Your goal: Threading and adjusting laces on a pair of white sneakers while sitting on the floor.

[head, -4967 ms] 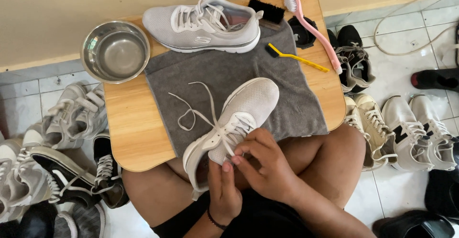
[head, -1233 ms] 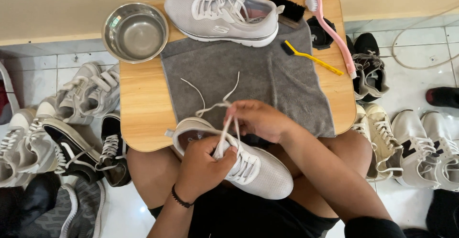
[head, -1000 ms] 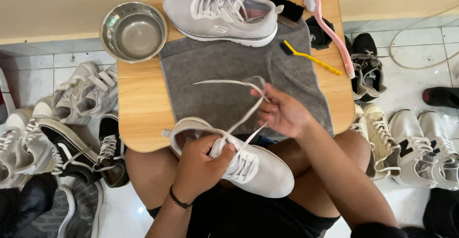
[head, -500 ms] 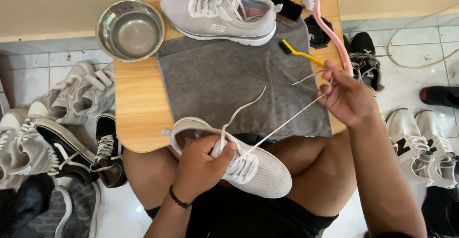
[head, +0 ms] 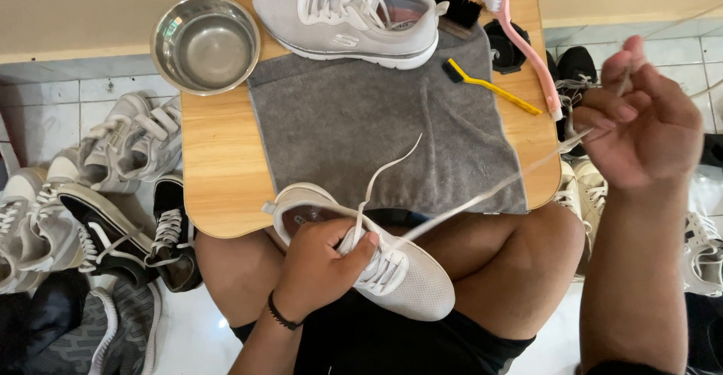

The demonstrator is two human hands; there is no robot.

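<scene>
A white sneaker [head: 410,281] lies on my lap, heel toward the small wooden table [head: 215,187]. My left hand [head: 320,266] grips it over the tongue and eyelets. A white shoelace [head: 474,198] runs taut from the eyelets up to the right, where my right hand [head: 644,123] pinches it, raised beside the table's right edge. The lace's other end curls loose over the grey towel [head: 376,126]. A second, light grey sneaker [head: 346,13] rests on its sole at the table's far edge.
A steel bowl [head: 205,42] stands at the table's back left. A yellow brush [head: 489,85], a pink long-handled brush [head: 523,40] and a black brush [head: 453,2] lie at the back right. Several shoes [head: 113,187] crowd the tiled floor left and right.
My right hand has pulled the lace out to the right and upward, from over the towel to beyond the table's edge, drawing it taut. My left hand keeps holding the sneaker.
</scene>
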